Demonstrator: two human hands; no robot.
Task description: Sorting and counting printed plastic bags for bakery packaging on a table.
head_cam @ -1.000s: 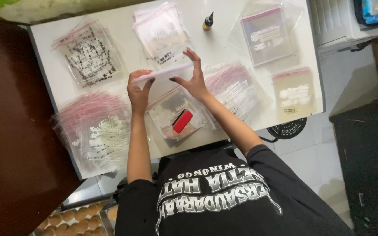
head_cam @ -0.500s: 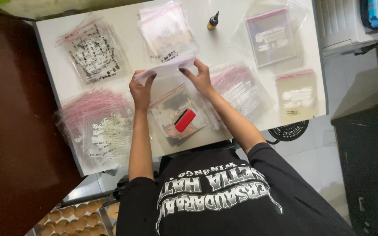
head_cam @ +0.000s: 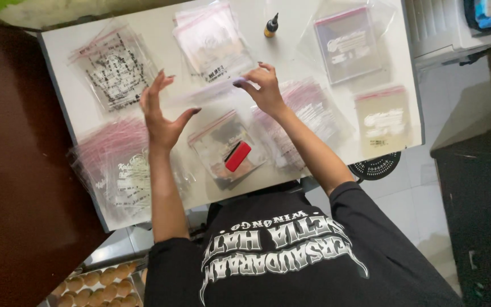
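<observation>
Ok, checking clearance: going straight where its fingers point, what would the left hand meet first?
The left hand likely meets the clear plastic bag with black print, at its right edge; height unclear.
</observation>
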